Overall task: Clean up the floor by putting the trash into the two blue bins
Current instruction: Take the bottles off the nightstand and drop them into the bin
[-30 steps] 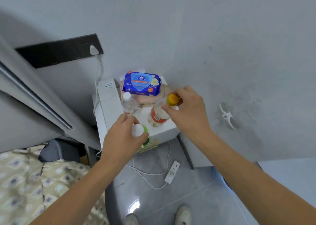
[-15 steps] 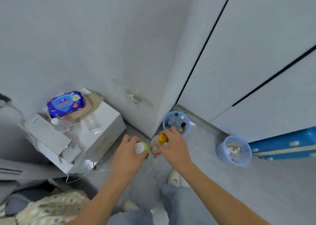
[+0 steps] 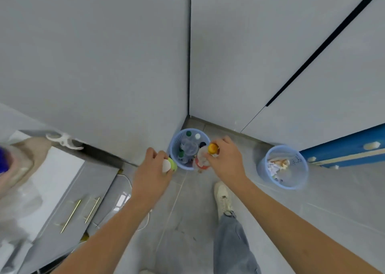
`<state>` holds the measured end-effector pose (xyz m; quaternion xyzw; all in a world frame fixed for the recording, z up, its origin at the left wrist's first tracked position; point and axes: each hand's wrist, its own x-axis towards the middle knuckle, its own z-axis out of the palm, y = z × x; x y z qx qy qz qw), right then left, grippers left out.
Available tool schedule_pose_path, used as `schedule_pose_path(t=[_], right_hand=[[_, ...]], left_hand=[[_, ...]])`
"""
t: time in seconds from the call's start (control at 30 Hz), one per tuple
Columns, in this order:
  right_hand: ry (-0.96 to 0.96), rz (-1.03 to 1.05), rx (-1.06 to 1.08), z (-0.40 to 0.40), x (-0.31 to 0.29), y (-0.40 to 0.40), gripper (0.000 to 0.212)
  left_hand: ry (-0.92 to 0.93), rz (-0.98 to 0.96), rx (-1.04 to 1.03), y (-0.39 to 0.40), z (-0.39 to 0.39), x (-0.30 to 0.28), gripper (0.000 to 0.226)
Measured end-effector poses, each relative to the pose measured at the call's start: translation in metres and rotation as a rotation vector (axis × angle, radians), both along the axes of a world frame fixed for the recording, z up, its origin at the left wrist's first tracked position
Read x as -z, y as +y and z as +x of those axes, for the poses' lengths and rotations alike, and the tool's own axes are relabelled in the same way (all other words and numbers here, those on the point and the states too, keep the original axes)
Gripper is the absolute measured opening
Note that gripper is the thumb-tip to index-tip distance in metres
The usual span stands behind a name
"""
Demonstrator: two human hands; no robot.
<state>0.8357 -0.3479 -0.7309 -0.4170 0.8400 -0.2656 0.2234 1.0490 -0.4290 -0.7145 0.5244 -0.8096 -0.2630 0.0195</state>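
My left hand [image 3: 153,169] grips a white-capped bottle with a green body [image 3: 169,165], held just left of the near blue bin [image 3: 174,146]. My right hand [image 3: 226,161] holds a clear bottle with a yellow cap and red label [image 3: 203,158] by its neck, hanging over that bin's right rim. The bin stands in the wall corner and holds several bottles. A second blue bin [image 3: 300,175] with crumpled paper stands on the floor to the right.
A white nightstand [image 3: 62,182] with gold handles stands at the left, a white cable [image 3: 145,221] trailing on the floor beside it. A blue suitcase [image 3: 341,150] lies behind the right bin. My shoe [image 3: 223,196] and jeans leg are on the grey tiles below.
My view has swung right from the nightstand to the corner. Both hands have carried their bottles off the nightstand and up to the near bin.
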Motion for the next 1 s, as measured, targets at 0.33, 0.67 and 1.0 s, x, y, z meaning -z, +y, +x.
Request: schedule_pose_path(t=[0.33,0.67,1.0], right_hand=[[-0.079,-0.050,-0.128,-0.061,0.183,-0.158,0.014],[-0.046,0.046,-0.304,-0.079,0.271,-0.214,0.017],[0.012,0.206,-0.473,-0.081,0.324,-0.208,0.016]], left_hand=[[0.027,0.030,-0.139,-0.087,-0.081,0.201,0.027],[-0.088,0.016,-0.151,-0.113,-0.107,0.288,0.030],[-0.242,0.072,-0.068,-0.116,-0.118,0.339,0.031]])
